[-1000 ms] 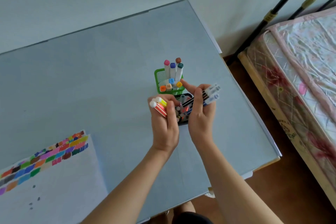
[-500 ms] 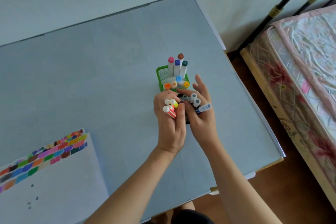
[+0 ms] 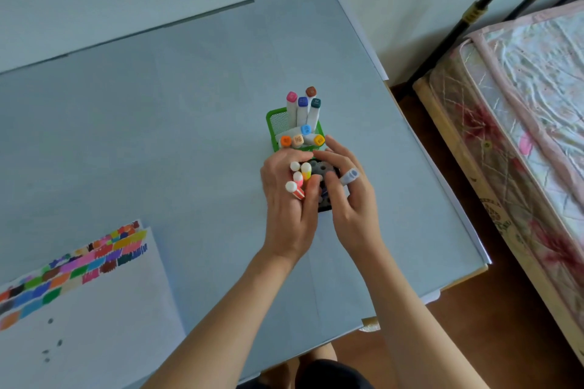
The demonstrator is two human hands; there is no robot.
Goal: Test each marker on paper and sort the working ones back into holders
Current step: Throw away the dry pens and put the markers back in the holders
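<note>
Four pens (image 3: pixel 298 178) gripped upright in left hand (image 3: pixel 286 215); black holder (image 3: pixel 324 186) directly beneath, between hands; right hand (image 3: pixel 350 199) pinches grey pen (image 3: pixel 349 176), fingers curled.

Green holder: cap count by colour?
Markers in the green holder, by visible cap:
Pink: 1
Blue (dark and light): 2
Brown: 1
Dark teal: 1
Orange: 1
Peach: 1
Yellow-orange: 1
Total: 8
</note>
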